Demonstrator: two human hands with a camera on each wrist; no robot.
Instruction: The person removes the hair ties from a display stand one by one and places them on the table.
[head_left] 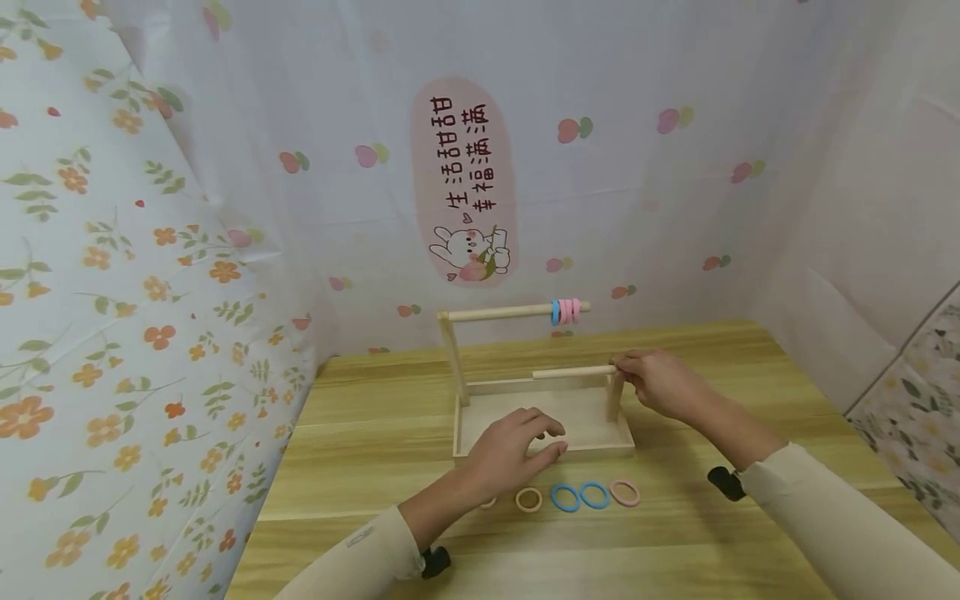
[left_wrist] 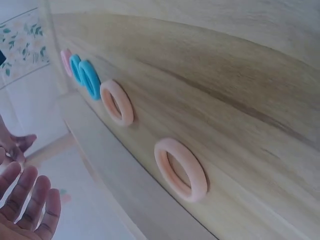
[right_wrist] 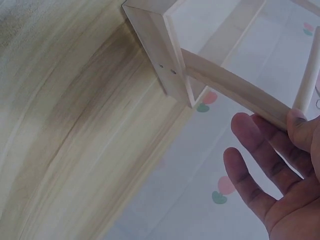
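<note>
A wooden rack [head_left: 543, 454] with a tray-like base carries two posts, each with a sideways rod. My right hand [head_left: 660, 383] pinches the top of the shorter right post [right_wrist: 240, 92], where the lower rod [head_left: 573, 372] joins it; the thumb lies against that joint. No ring shows on this lower rod. On the upper rod [head_left: 495, 313], a blue ring [head_left: 556, 312] and several pink rings [head_left: 570, 312] hang near the right end. My left hand [head_left: 510, 450] hovers by the tray's front edge, fingers loosely bent, holding nothing.
Along the table [head_left: 360, 467] in front of the rack lie two peach rings [left_wrist: 181, 170], two blue rings [head_left: 595, 495] and a pink ring [head_left: 625, 492]. My left hand partly hides one peach ring in the head view. A printed curtain [head_left: 337, 208] hangs behind the table.
</note>
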